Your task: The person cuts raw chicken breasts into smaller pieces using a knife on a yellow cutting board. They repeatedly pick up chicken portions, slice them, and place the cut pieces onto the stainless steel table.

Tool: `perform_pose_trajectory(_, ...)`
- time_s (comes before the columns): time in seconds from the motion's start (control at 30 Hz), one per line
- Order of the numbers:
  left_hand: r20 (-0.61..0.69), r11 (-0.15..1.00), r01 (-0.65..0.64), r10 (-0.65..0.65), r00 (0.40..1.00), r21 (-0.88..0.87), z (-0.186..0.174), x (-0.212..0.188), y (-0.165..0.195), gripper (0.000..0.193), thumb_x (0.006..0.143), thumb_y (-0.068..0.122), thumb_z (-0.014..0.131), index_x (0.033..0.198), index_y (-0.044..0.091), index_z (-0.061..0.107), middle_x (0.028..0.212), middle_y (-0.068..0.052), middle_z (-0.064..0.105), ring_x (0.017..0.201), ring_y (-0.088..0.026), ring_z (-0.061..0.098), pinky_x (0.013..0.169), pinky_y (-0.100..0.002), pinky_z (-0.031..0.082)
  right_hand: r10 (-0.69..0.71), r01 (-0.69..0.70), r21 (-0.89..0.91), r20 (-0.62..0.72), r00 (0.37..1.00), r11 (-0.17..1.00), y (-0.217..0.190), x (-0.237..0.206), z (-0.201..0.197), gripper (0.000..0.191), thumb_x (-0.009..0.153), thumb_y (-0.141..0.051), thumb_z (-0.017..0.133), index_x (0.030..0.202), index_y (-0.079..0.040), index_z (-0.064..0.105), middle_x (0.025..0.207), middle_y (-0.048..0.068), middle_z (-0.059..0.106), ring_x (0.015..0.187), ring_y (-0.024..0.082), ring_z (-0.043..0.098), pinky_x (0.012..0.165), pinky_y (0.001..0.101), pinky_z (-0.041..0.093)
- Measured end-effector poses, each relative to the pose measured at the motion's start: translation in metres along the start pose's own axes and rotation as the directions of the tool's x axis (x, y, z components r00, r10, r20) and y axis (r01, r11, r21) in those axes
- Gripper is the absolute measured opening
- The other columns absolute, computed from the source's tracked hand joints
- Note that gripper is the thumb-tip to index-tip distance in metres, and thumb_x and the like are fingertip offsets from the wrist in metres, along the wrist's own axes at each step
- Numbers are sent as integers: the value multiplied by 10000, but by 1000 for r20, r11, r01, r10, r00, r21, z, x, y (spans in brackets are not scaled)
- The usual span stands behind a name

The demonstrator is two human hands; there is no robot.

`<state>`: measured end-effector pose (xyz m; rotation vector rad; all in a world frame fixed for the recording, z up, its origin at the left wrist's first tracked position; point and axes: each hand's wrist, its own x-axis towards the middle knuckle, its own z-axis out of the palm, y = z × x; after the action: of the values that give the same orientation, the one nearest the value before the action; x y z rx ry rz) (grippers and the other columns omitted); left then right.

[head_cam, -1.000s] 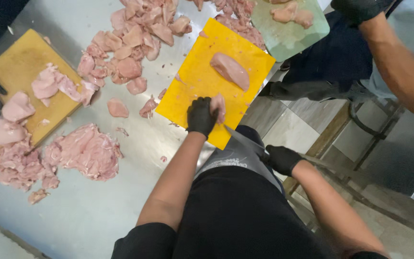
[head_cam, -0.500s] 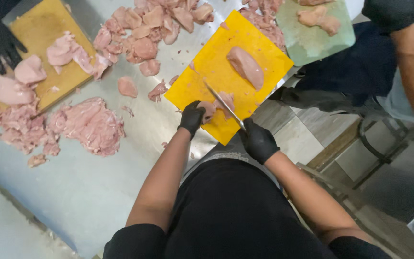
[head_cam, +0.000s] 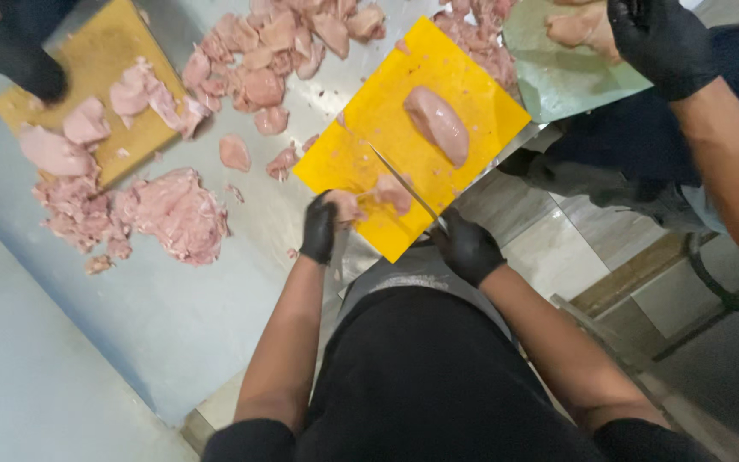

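Knife (head_cam: 404,184) now lies with its blade across the near corner of the yellow board (head_cam: 464,81), right beside a small meat piece (head_cam: 391,192). A second ago it was held off the board, out by the person's side. Half a second ago it had come up over the board. So the cutting looks to be under way on this small bit. The right hand (head_cam: 470,248), in a black glove, is closed tight around the knife handle. The left hand (head_cam: 320,227), also gloved, pinches the near end of that piece to keep it down. A whole fillet (head_cam: 436,124) waits farther up the board, apart from both hands. More cut meat sits in a pile (head_cam: 173,214) on the steel table (head_cam: 173,316). Two other people's gloved hands show at the top corners, cut off by the edge. The knife handle is hidden inside the glove, and I cannot tell if the blade has gone into the meat yet.
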<state>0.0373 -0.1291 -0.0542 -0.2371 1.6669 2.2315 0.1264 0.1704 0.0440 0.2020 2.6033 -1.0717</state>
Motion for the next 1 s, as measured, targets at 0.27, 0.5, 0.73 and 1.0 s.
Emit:
perform_pose_trajectory(0.27, 102, 868, -450, 478, 873, -211, 45, 26, 83, 473, 1029, 469, 512, 770, 76, 552, 796, -84, 578, 793, -232, 600, 750, -357, 493, 209, -224, 69, 181, 961, 972, 60, -40, -29, 348, 931, -378, 607, 1103, -78, 572, 954, 259, 732, 938, 463, 702, 797, 531, 543)
perform_pose_trajectory(0.5, -266, 904, -393, 425, 865, 166, 35, 141, 184, 313, 908, 355, 622, 939, 44, 597, 950, -156, 628, 934, -336, 614, 862, -449, 481, 239, -233, -57, 149, 960, 971, 105, -53, -25, 352, 956, -403, 572, 1130, -97, 560, 943, 249, 732, 931, 483, 680, 802, 558, 528)
perform_pose_trajectory(0.73, 138, 99, -254, 628, 766, 962, 133, 178, 132, 580, 684, 301, 774, 1125, -44, 626, 1088, -276, 641, 1046, -475, 595, 928, -544, 454, 211, -217, 73, 79, 974, 973, 121, -54, -14, 355, 948, -389, 586, 1099, -68, 579, 952, 276, 711, 943, 499, 667, 791, 554, 529)
perform_pose_trajectory(1.0, 374, -277, -380, -77, 924, 883, 206, 151, 57, 274, 993, 222, 572, 1231, 167, 697, 1289, -131, 702, 1252, -344, 642, 1061, -535, 486, 295, -297, 7, 108, 949, 955, 137, -71, -17, 371, 934, -380, 604, 1137, -70, 593, 990, 273, 712, 975, 491, 661, 805, 540, 532)
